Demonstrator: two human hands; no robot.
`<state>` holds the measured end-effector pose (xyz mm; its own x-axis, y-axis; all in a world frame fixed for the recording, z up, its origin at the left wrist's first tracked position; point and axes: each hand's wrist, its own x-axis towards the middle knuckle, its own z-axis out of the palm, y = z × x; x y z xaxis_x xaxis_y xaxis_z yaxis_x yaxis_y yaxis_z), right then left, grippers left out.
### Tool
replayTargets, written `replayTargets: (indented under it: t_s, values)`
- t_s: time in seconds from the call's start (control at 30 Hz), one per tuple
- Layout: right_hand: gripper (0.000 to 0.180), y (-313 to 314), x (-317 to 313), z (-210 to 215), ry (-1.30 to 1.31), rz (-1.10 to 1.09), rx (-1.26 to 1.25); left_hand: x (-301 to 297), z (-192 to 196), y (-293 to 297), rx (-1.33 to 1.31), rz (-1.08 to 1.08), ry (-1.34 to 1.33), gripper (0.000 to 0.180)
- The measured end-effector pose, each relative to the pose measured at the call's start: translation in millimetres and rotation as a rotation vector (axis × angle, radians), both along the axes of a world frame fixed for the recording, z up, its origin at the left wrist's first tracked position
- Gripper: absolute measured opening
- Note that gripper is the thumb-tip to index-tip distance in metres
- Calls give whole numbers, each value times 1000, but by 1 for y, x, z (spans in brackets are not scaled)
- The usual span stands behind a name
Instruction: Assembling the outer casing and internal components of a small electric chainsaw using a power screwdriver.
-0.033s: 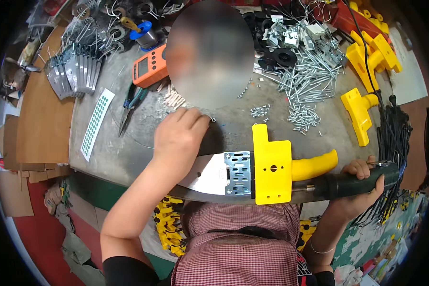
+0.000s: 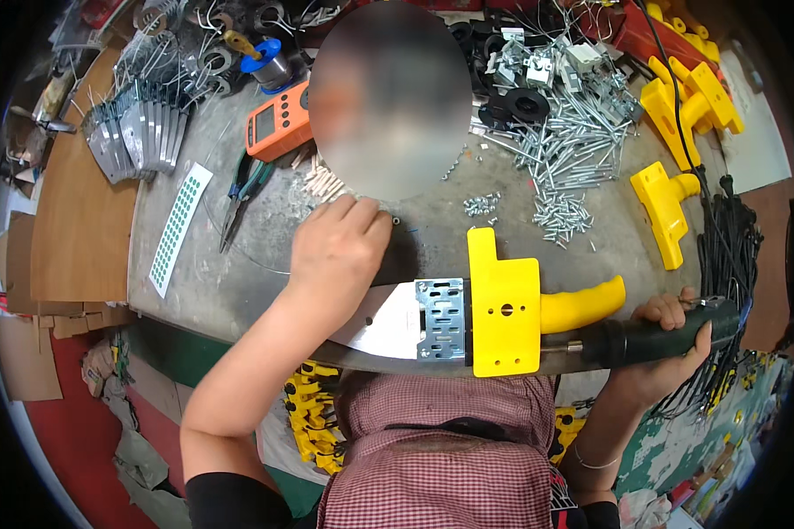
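Observation:
My right hand (image 2: 670, 339) grips a dark electric screwdriver (image 2: 622, 344) at the right, its metal bit pointing left at a yellow plastic handled housing (image 2: 505, 326). The housing lies at the table's near edge, with a slotted metal plate (image 2: 441, 319) and a pointed silvery blade (image 2: 384, 326) extending from its left side. Above the blade, my left hand (image 2: 340, 247) has its fingers curled down near the tabletop; whatever they hold is hidden. Just right of those fingers lies a small nut (image 2: 396, 220).
Piled screws (image 2: 560, 216), small fasteners (image 2: 482, 205) and long bolts (image 2: 573, 150) lie at the back right. Another yellow housing (image 2: 663, 216) is at the right. Pliers (image 2: 238, 198), an orange meter (image 2: 278, 123) and a dotted strip (image 2: 181, 229) are at the left. A blurred patch hides the far middle.
My left hand has shifted slightly to the right, toward the small nut. My right hand and the screwdriver stay in place.

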<state>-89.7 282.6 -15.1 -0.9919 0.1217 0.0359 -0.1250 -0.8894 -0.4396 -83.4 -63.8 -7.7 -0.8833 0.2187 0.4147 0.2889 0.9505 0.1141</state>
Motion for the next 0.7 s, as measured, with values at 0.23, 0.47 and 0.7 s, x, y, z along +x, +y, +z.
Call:
replayTargets:
  t_s: [0.23,0.47,0.7]
  values:
    - [36,2,-1,1,7,-13,4,0,18,13,-105,-29,-99,7]
    - [36,-4,-2,-1,16,25,-15,80,14,61,699,28,-310,15]
    - [31,3,-1,-5,10,29,-51,83,6,66,713,-14,-289,15]
